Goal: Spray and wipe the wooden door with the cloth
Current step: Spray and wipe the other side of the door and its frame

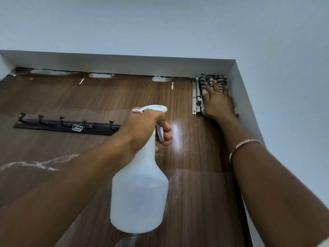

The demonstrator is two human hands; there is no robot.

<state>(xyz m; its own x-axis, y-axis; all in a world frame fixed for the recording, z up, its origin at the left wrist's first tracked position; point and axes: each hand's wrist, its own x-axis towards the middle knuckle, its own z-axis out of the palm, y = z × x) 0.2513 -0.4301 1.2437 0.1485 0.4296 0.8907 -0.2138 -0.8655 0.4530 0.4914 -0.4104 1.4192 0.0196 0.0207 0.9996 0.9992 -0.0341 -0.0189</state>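
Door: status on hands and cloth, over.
Left hand grips spray bottle, fingers on trigger. Right hand presses cloth flat on door, top corner. Metal bolt beside cloth.

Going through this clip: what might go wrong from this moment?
1. The right hand presses the striped cloth flat beside the metal bolt; the cloth may snag on it.
2. The left hand holds the spray bottle raised at the wooden door, fingers on the trigger; spray could drip back or reach the hook rack.

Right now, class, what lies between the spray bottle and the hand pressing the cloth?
Head view: bare glossy wooden door, then a metal latch beside the right hand on the cloth.
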